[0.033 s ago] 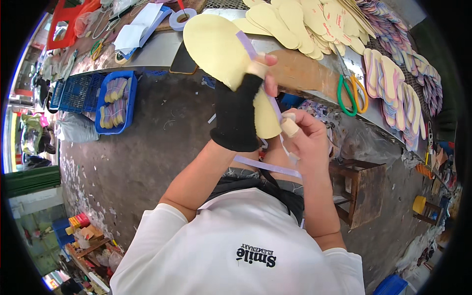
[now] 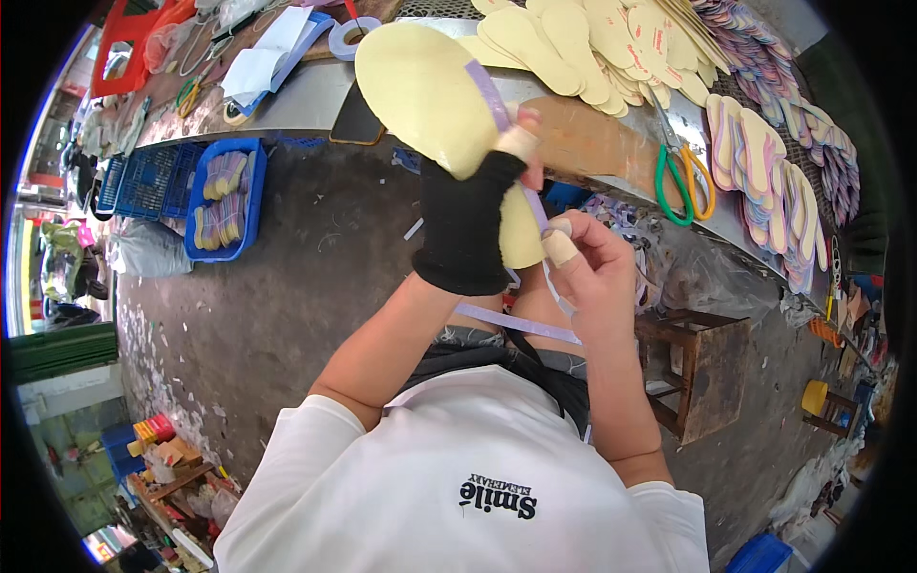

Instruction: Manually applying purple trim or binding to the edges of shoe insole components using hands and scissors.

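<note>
A metal-topped bench (image 2: pixel 306 107) stood beyond the grip. The pale yellow insole (image 2: pixel 420 91) was clamped in the left hand (image 2: pixel 492 196), black-sleeved, its broad end projecting beyond and left of the fingers. Below and right, the right hand (image 2: pixel 597 263) pinched, thumb and finger together, the lilac strip (image 2: pixel 487 95) running along the insole's right edge.

Black lettering (image 2: pixel 498 497) on shirt (image 2: pixel 401 487), red print (image 2: pixel 660 40) on insoles (image 2: pixel 607 38)
</note>
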{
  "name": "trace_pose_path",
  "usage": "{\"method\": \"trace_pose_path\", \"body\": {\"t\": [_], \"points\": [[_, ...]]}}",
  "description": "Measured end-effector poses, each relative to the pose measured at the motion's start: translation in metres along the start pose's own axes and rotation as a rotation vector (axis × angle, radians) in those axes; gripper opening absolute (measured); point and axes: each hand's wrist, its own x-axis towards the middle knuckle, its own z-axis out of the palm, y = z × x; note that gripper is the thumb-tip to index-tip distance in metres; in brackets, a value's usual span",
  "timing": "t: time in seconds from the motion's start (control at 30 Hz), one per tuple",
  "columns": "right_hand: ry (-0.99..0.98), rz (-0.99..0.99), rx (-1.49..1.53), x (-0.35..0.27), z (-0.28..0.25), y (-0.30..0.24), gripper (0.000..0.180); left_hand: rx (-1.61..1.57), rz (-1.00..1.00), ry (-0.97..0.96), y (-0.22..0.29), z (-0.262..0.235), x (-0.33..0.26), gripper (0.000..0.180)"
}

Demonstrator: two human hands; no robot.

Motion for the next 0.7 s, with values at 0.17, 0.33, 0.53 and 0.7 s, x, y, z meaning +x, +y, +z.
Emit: {"method": "trace_pose_path", "body": {"t": [0.17,0.33,0.53,0.7], "points": [[-0.016,-0.086,-0.182,-0.007,-0.001,-0.006,0.008,-0.042,-0.156,-0.091,-0.003,0.001,0.004,0.023],[-0.070,-0.116,-0.120,0.012,-0.008,-0.009,0.010,-0.076,-0.286,-0.182,-0.011,0.004,-0.008,0.025],[-0.045,-0.277,-0.497,0.017,-0.010,0.007,0.012,-0.042,-0.274,-0.075,-0.021,0.000,-0.009,0.023],[-0.132,-0.209,-0.486,0.017,-0.021,0.005,0.011,0.219,-0.117,-0.074,-0.032,-0.006,-0.009,0.028]]}}
